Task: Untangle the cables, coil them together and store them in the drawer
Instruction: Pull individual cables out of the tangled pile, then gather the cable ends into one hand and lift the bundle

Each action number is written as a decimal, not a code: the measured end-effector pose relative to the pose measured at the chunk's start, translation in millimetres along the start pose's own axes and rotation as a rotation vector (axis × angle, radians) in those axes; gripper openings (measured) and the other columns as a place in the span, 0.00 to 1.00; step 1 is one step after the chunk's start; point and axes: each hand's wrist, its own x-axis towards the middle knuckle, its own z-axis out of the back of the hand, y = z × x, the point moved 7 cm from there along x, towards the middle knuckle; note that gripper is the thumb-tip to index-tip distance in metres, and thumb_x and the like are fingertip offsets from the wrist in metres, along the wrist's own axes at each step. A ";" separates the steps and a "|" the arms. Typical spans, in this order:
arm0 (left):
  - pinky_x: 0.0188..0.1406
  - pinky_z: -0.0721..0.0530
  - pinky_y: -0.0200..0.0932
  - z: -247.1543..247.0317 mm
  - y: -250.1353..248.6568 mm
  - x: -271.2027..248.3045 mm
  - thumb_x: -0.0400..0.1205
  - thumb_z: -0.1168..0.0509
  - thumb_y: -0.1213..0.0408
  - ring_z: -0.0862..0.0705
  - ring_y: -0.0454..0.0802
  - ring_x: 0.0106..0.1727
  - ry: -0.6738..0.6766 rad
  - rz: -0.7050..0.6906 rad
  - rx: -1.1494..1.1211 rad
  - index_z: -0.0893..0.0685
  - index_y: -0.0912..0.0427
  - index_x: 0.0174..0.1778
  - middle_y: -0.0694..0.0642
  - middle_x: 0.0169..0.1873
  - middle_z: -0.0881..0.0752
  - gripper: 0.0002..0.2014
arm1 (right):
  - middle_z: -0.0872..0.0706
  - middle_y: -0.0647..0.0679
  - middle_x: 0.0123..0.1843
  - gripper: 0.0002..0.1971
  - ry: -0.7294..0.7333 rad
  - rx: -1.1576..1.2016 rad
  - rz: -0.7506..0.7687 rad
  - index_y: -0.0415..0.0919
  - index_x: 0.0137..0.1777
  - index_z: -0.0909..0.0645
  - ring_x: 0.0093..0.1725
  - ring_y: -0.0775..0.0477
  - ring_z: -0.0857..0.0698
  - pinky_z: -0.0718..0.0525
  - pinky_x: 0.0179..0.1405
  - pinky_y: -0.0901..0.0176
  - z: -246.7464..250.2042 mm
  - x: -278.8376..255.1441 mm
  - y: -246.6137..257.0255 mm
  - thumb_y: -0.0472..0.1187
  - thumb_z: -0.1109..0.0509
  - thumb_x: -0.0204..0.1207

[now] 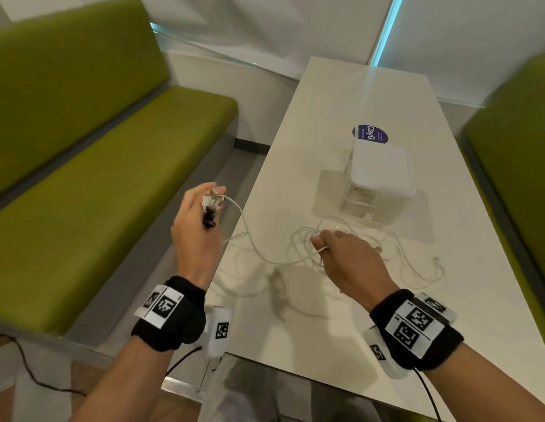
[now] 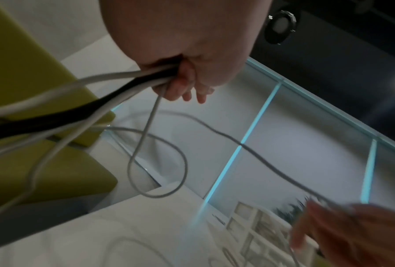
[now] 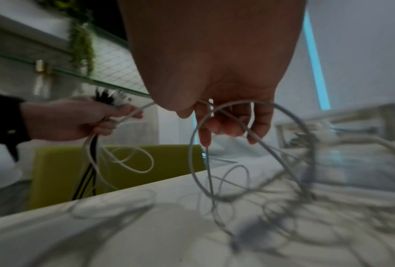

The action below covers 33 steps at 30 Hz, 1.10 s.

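Several cable ends, white plus at least one black, are bunched in the left hand [image 1: 194,229], fingers curled tight round them, held off the table's [image 1: 371,95] edge at about 9 o'clock. The right hand [image 1: 347,257] pinches a white strand between thumb and fingers over the cables [image 1: 298,257], which lie in a loose tangle on the table at about 6 o'clock from the small white drawer unit [image 1: 377,178]. The drawer looks closed, though motion blur makes that hard to confirm. Untangling step, early; nothing coiled yet.

Risks: pulling the pinched strand while the left hand keeps tension could cinch the overlapping loops into a tighter knot. The slack hanging off the table edge could drag the pile down toward the green bench [image 1: 113,178]. A connector snagging in a loop could also jerk the ends out of the left-hand bunch. Thin, springy cables; loops will likely recoil if released.
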 end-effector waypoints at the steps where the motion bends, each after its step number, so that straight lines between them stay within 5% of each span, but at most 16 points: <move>1: 0.63 0.22 0.33 -4.7 -11.5 -5.8 0.81 0.37 0.78 0.21 0.29 0.61 0.033 -0.091 -0.018 0.15 0.55 0.62 0.44 0.63 0.17 0.18 | 0.16 0.47 0.48 0.19 0.002 -0.037 0.020 0.46 0.51 0.23 0.50 0.39 0.18 0.22 0.45 0.47 -0.2 0.3 9.1 0.54 0.53 0.88; 3: 0.55 0.18 0.31 -26.3 -33.7 -22.3 0.78 0.38 0.83 0.17 0.27 0.54 0.206 -0.224 -0.093 0.15 0.55 0.63 0.44 0.60 0.14 0.23 | 0.17 0.45 0.49 0.19 0.001 -0.044 0.027 0.45 0.54 0.24 0.50 0.38 0.18 0.22 0.45 0.47 -2.1 1.6 20.6 0.53 0.53 0.88; 7: 0.53 0.14 0.50 -81.2 -43.2 -57.0 0.75 0.37 0.79 0.12 0.51 0.53 0.669 -0.284 0.030 0.17 0.47 0.66 0.49 0.51 0.09 0.28 | 0.18 0.45 0.52 0.12 0.053 -0.074 0.034 0.45 0.62 0.27 0.51 0.40 0.19 0.24 0.39 0.50 -8.4 1.7 27.9 0.45 0.46 0.83; 10: 0.48 0.18 0.45 -88.5 -38.0 -61.6 0.75 0.39 0.77 0.12 0.55 0.48 0.784 -0.180 0.156 0.14 0.48 0.47 0.49 0.40 0.10 0.18 | 0.16 0.45 0.53 0.12 0.081 -0.056 -0.003 0.44 0.61 0.26 0.53 0.39 0.19 0.25 0.38 0.51 -14.0 0.9 19.3 0.46 0.43 0.82; 12: 0.43 0.21 0.47 -79.8 -36.1 -53.4 0.75 0.40 0.78 0.14 0.58 0.44 0.729 -0.142 0.196 0.20 0.52 0.34 0.53 0.36 0.12 0.14 | 0.15 0.47 0.55 0.13 0.090 -0.041 -0.020 0.45 0.62 0.25 0.55 0.41 0.18 0.23 0.40 0.51 -19.0 -0.5 10.5 0.50 0.43 0.85; 15: 0.38 0.20 0.48 -57.6 -19.0 -27.9 0.75 0.40 0.80 0.14 0.58 0.41 0.562 -0.058 0.199 0.25 0.52 0.29 0.53 0.35 0.14 0.17 | 0.16 0.48 0.58 0.15 0.155 -0.031 -0.041 0.47 0.66 0.26 0.57 0.43 0.18 0.21 0.45 0.51 -28.4 -4.4 -3.4 0.51 0.40 0.84; 19: 0.28 0.27 0.30 -28.5 11.5 -2.2 0.83 0.34 0.71 0.22 0.38 0.31 0.449 0.078 0.221 0.21 0.54 0.33 0.44 0.32 0.16 0.13 | 0.16 0.48 0.57 0.14 0.172 -0.076 -0.050 0.46 0.64 0.24 0.56 0.44 0.17 0.18 0.46 0.52 -35.4 -5.0 -8.9 0.51 0.37 0.83; 22: 0.34 0.19 0.47 -11.3 25.6 7.2 0.85 0.34 0.59 0.17 0.51 0.38 0.412 0.126 0.242 0.20 0.60 0.34 0.55 0.40 0.11 0.14 | 0.16 0.48 0.54 0.11 0.157 -0.106 -0.041 0.46 0.59 0.21 0.54 0.44 0.17 0.18 0.45 0.51 -40.0 -2.0 -5.5 0.50 0.39 0.84; 26: 0.32 0.26 0.42 8.0 48.8 19.1 0.86 0.35 0.60 0.18 0.51 0.37 0.318 0.209 0.333 0.16 0.56 0.42 0.53 0.36 0.15 0.08 | 0.17 0.49 0.50 0.12 0.155 -0.111 -0.037 0.47 0.56 0.19 0.51 0.45 0.17 0.18 0.42 0.53 -44.9 0.1 -0.9 0.50 0.41 0.84; 33: 0.39 0.18 0.56 73.0 98.4 51.4 0.85 0.36 0.65 0.16 0.65 0.41 0.041 0.297 0.457 0.19 0.61 0.38 0.64 0.39 0.12 0.09 | 0.20 0.51 0.46 0.10 0.155 -0.106 -0.071 0.47 0.53 0.18 0.47 0.46 0.19 0.22 0.37 0.54 -51.6 2.2 -5.7 0.48 0.40 0.83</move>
